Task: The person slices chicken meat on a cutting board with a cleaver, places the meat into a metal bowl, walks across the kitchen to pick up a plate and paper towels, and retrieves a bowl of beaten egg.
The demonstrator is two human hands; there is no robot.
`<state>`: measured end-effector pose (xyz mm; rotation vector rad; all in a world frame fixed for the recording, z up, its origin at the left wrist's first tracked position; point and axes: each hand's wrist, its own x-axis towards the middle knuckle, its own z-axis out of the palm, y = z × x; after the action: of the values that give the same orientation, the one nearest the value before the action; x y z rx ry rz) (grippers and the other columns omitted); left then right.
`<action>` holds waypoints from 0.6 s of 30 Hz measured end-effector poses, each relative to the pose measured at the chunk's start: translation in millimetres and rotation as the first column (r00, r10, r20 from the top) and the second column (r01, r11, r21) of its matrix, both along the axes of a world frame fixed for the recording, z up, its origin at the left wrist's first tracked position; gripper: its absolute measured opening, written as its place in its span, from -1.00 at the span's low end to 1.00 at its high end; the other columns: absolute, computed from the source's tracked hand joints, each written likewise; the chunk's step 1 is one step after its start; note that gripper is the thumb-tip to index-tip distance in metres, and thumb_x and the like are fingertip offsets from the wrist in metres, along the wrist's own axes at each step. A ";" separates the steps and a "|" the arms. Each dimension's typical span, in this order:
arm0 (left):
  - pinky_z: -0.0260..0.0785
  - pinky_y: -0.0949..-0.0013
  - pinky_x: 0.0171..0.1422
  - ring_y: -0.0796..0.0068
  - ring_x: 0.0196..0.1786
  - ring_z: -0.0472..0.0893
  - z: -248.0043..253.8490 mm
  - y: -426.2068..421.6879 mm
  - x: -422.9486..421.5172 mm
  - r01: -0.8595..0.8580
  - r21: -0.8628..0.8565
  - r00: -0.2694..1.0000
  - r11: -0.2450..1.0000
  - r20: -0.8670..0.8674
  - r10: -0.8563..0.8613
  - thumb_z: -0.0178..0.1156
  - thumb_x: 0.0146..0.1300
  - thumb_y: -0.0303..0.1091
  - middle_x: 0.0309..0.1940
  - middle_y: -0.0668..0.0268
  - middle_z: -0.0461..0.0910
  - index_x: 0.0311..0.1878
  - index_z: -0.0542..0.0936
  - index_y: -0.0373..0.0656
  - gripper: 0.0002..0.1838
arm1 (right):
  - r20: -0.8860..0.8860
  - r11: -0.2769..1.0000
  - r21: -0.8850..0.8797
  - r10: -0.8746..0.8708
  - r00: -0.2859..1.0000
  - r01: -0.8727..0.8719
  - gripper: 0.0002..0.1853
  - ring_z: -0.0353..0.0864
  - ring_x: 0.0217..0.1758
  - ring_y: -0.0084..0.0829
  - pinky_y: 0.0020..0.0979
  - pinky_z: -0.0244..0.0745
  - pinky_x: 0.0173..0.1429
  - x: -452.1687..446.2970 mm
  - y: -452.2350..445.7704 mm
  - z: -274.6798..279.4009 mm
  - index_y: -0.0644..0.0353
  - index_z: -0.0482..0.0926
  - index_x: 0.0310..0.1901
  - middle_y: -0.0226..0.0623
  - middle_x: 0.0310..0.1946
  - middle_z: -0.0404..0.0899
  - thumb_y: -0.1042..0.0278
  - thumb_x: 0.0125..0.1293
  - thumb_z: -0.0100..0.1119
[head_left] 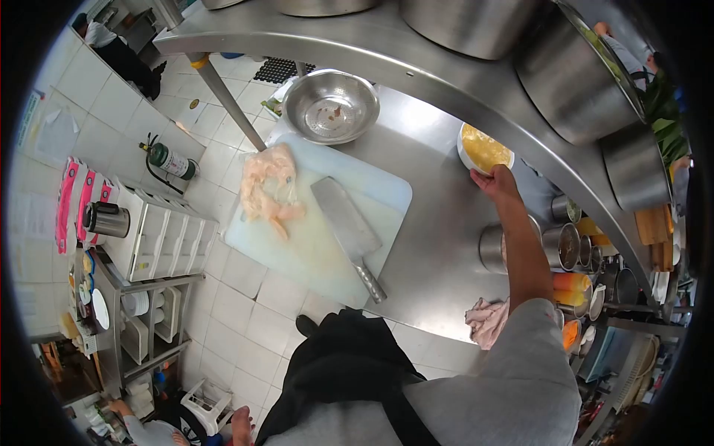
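My right hand (pixel 494 183) grips the near rim of a white bowl (pixel 466 157) holding a yellow mixture (pixel 487 149), under the edge of the upper shelf. My left hand (pixel 242 425) hangs low beside my apron; its fingers are not clearly visible. On the white cutting board (pixel 297 260) lies pale raw meat (pixel 268 186) at the left. A cleaver (pixel 346 219) rests on the board to its right, its metal handle pointing toward me. A steel bowl (pixel 331 108) with small scraps inside stands behind the board.
A steel shelf (pixel 357 48) with large pots (pixel 573 82) crosses overhead. Steel containers (pixel 561 245) and a pink cloth (pixel 487 322) are at the right. A fire extinguisher (pixel 171 160) stands left. One person (pixel 119 52) is at the back left, another (pixel 149 431) at the lower left.
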<state>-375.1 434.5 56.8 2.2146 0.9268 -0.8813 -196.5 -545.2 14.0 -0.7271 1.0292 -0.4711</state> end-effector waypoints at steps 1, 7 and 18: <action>0.47 0.04 0.12 0.13 0.02 0.64 -5.9 6.9 -1.7 -0.038 -0.015 0.999 0.999 -0.028 0.038 0.23 0.56 0.10 -0.03 0.12 0.70 0.10 0.65 -0.23 -0.51 | 0.001 1.000 0.002 0.014 1.000 -0.014 -0.31 0.61 0.34 0.31 0.21 0.69 0.44 -2.3 2.8 3.5 0.46 0.22 0.52 0.29 0.40 0.43 0.66 0.30 -0.18; 0.50 0.05 0.01 0.31 0.08 0.59 -52.3 53.4 -8.4 -0.093 -0.148 0.994 0.985 -0.070 0.083 0.32 0.45 0.16 0.12 0.38 0.66 0.38 0.60 -0.04 -0.39 | -0.124 0.996 -0.013 0.083 0.989 -0.085 -0.41 0.69 0.26 0.27 0.19 0.78 0.33 -12.1 40.6 46.2 0.54 0.24 0.47 0.30 0.34 0.49 0.64 0.39 -0.13; 0.49 0.06 0.09 0.26 0.15 0.56 -139.1 115.4 -34.2 -0.224 -0.333 0.972 0.916 -0.012 0.233 0.34 0.46 0.11 0.18 0.35 0.65 0.42 0.59 0.00 -0.40 | -0.333 0.906 -0.022 0.392 0.858 -0.422 -0.48 0.78 0.17 0.23 0.23 0.75 0.35 -8.5 222.6 132.5 0.51 0.36 0.40 0.28 0.21 0.64 0.60 0.42 -0.17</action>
<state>-409.2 549.9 -82.3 1.7863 0.9256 -0.8256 -205.0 -322.6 146.5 -1.1050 1.1219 -0.0273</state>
